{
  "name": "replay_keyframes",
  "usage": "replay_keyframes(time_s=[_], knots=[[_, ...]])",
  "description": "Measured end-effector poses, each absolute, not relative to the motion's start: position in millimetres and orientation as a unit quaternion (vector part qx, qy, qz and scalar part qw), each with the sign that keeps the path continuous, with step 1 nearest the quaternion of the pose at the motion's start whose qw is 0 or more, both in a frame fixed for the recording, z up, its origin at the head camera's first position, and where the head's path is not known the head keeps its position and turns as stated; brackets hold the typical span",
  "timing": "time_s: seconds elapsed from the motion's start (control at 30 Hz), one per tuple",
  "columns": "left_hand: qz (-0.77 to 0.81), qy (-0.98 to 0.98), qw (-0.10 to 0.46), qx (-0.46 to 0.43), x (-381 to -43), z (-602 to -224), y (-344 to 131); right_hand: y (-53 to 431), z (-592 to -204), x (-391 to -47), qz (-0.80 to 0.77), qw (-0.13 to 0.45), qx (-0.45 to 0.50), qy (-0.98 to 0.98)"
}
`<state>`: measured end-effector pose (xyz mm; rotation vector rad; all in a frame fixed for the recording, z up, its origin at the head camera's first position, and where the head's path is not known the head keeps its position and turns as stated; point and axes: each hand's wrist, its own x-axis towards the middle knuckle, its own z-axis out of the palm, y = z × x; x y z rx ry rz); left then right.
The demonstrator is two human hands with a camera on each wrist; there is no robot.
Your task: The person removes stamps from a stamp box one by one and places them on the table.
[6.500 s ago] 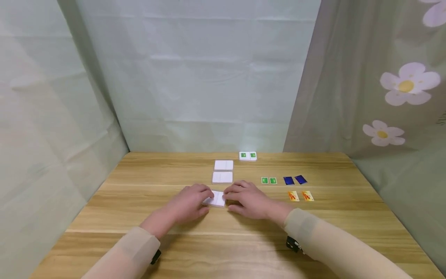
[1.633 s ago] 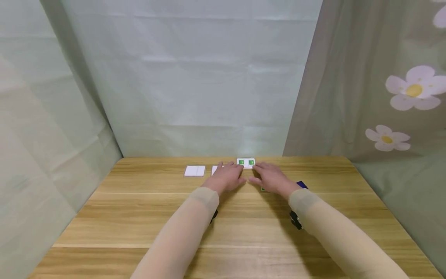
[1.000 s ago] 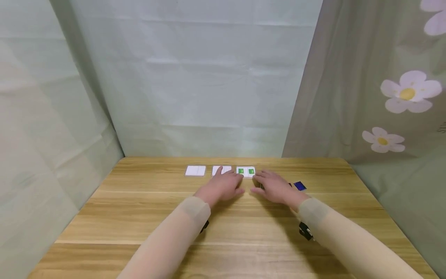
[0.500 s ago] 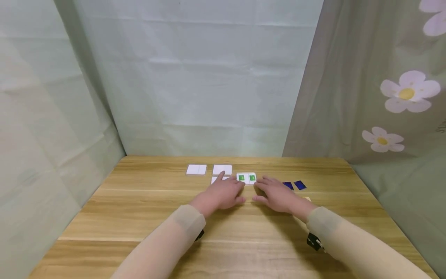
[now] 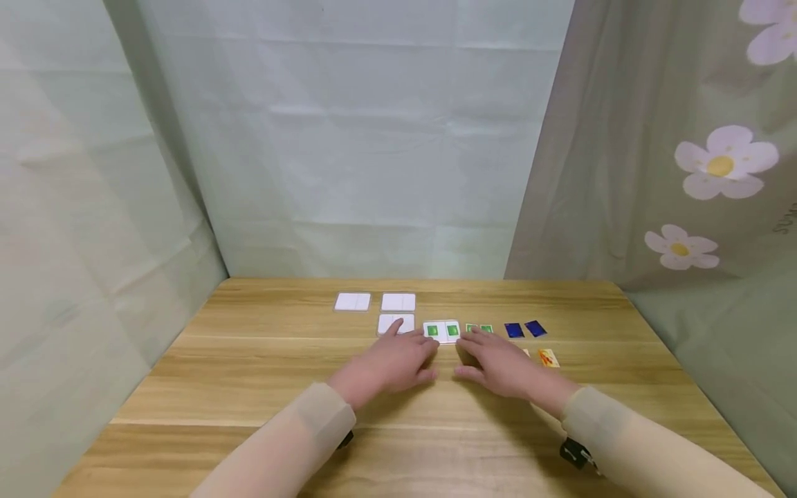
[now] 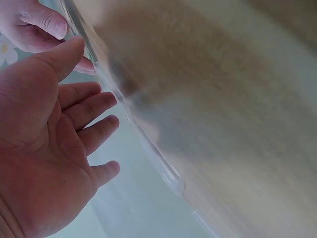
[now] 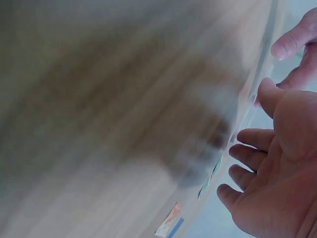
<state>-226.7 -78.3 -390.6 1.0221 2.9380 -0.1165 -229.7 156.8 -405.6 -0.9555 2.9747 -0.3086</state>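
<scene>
A flat white card case (image 5: pixel 446 338) with clear edges and two green pictures lies on the table between my hands in the head view. My left hand (image 5: pixel 391 361) has its fingertips at the case's near left corner, fingers loosely extended. The same hand (image 6: pixel 49 129) shows an uncurled palm in the left wrist view. At the near right corner are the fingertips of my right hand (image 5: pixel 503 365). In the right wrist view, that hand (image 7: pixel 282 163) also has relaxed, separated fingers. A blank white case (image 5: pixel 387 321) is partly covered by my left fingers.
Two more blank cases, a left one (image 5: pixel 352 301) and a middle one (image 5: pixel 398 301), lie near the back edge. Right of my hands are two green cards (image 5: pixel 486 328), two dark blue cards (image 5: pixel 513 330) and orange-yellow cards (image 5: pixel 548 357), one mostly hidden. Curtains (image 5: pixel 367 138) surround the wooden table (image 5: pixel 429 443).
The case with green pictures has come from the back edge toward me, both hands moving with it. Since the oldest frame, one blank case has gone to the back left.
</scene>
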Motion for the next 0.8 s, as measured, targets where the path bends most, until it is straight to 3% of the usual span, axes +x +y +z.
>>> replay_keyframes(time_s=[0.8], knots=[[-0.033, 0.931, 0.001, 0.364, -185.0, -394.7, -97.9, 154.8, -406.9, -182.1, -0.128, 0.030, -0.313, 0.941]])
